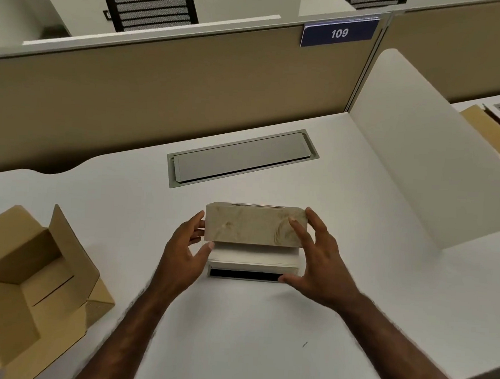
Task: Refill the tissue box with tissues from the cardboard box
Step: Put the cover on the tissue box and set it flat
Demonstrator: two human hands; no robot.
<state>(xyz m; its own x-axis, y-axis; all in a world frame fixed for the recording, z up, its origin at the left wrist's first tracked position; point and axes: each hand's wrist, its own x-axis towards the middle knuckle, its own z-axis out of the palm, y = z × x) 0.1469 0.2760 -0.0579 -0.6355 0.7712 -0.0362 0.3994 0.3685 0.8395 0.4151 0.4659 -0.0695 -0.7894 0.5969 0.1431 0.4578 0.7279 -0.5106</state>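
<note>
Both hands grip the wooden tissue box (255, 224) ends.

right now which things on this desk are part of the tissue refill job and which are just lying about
Part of the job:
- wooden tissue box, held by the left hand and right hand
- white tissue stack showing under it
- open cardboard box at the left

Just there:
- cable hatch set in the desk
- number sign 109
- white side divider
</note>
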